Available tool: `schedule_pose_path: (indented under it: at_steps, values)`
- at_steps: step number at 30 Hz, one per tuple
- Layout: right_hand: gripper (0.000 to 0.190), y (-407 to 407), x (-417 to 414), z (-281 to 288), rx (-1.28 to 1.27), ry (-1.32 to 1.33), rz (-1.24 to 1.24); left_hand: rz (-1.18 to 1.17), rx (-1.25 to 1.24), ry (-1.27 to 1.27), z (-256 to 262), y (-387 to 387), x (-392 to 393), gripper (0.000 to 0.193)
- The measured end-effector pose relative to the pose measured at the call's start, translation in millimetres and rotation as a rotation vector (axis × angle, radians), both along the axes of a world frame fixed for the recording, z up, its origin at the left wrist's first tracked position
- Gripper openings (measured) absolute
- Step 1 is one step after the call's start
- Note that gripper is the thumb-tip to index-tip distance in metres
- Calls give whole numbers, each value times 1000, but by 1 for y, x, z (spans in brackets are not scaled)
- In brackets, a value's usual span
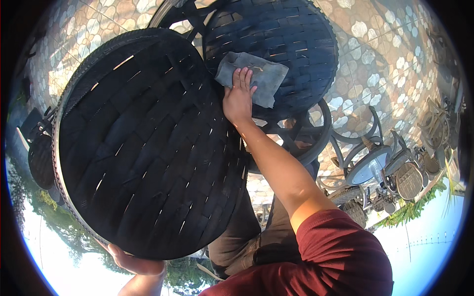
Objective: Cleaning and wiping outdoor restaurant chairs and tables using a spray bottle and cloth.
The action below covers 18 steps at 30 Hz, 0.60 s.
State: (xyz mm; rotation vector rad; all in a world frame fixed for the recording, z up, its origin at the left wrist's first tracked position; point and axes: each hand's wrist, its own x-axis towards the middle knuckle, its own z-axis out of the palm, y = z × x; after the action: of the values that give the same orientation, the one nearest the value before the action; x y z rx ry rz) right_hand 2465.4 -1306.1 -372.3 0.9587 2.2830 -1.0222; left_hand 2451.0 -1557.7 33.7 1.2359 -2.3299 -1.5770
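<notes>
A large round panel [148, 148] woven from black strips stands tilted before me, with a knobbly, tyre-like rim. My left hand [139, 262] grips its lower edge; most of the fingers are hidden behind it. Beyond it is a second black woven round [281, 40], on a frame of dark curved bars [318, 140]. My right hand [240, 98] lies with its fingers flat over a grey cloth [268, 79], pressing it against this second round near the large panel's edge. The cloth looks worn and has a ragged corner.
Patterned paving [364, 55] surrounds the woven pieces. To the right stand a round table with a shiny top [370, 166], a chair with a tan woven round [409, 179] and several other chairs. Another dark woven chair [40, 159] is at the far left.
</notes>
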Motion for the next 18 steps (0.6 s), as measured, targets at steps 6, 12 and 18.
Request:
schedule_pose_path:
  at_steps: [6,12,18]
  values:
    - [62,7,2,29,-483,-105,-142,-278,-4,-58,-5,33,-23,63]
    - [63,54,22,42,-668,-144,-286,-230,-98,-27,-14,46,-33,74]
    - [58,151,72,126,-733,110,-635,-322,-50,-88,-11,53,-39,74]
